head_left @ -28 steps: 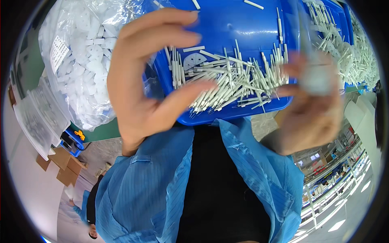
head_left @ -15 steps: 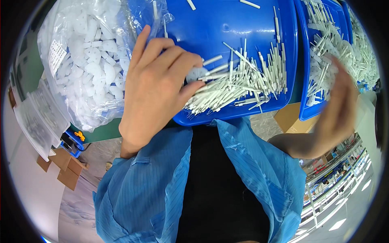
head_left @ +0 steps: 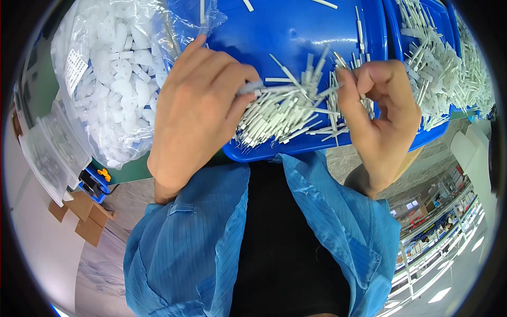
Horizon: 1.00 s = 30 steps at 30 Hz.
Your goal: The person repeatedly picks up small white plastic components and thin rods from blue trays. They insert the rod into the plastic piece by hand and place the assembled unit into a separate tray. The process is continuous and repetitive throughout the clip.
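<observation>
My left hand (head_left: 195,108) is over the left edge of the blue tray (head_left: 253,39), back of the hand up. Its thumb and index finger pinch a translucent white plastic piece (head_left: 250,87), which the fingers partly cover. A heap of thin white sticks (head_left: 274,119), some with fine wire-like ends, fills the near part of the tray. Over the heap's right side is my right hand (head_left: 383,103), thumb and index finger drawn together and the other fingers curled. Blurred white sticks show by its thumb tip; what it pinches, if anything, I cannot make out.
A clear bag (head_left: 119,90) of white plastic pieces lies left of the tray. To the right, another blue tray (head_left: 430,136) holds sticks joined with white pieces (head_left: 435,68). Cardboard boxes (head_left: 84,216) and an orange object (head_left: 104,175) are at lower left.
My right hand has come left from the right-hand tray to the stick heap, its fingers closing. My left hand has shifted slightly left and down, still pinching the plastic piece, which has tilted.
</observation>
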Each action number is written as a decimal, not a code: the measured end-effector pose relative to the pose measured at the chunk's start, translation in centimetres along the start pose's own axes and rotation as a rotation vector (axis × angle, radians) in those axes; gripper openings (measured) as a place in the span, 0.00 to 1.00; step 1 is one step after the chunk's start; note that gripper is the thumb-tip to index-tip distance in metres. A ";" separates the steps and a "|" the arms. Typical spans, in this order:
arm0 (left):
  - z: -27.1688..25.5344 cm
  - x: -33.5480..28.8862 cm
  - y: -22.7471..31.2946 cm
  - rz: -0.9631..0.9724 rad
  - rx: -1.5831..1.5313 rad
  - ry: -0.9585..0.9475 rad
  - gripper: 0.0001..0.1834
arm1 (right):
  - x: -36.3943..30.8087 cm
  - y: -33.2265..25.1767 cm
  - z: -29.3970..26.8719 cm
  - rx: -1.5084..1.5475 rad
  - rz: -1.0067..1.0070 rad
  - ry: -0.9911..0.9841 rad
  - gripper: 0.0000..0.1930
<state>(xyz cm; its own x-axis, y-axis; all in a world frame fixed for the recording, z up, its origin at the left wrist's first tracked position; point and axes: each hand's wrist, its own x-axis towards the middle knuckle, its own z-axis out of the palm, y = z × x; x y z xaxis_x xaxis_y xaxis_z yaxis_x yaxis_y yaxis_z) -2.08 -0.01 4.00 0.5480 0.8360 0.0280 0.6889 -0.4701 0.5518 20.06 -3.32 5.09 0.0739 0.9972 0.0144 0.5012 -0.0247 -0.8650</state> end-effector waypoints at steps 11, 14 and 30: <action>1.6 -0.3 1.0 -0.043 -0.482 0.514 0.17 | -1.4 -2.7 3.9 0.497 0.185 -0.044 0.15; 1.2 -0.2 0.7 0.048 -0.533 0.384 0.17 | -1.5 -1.0 5.1 0.345 -0.017 -0.094 0.19; 1.1 -0.7 0.3 -0.334 -1.317 0.116 0.25 | -1.2 -2.5 5.4 0.330 0.004 -0.118 0.15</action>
<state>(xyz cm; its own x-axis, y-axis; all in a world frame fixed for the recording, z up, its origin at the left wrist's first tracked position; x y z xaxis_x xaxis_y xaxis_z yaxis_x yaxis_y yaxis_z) -1.74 -1.05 3.22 0.3584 0.9052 -0.2286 -0.2153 0.3184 0.9232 14.07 -4.11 4.48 -0.0345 0.9989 -0.0311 0.1938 -0.0238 -0.9807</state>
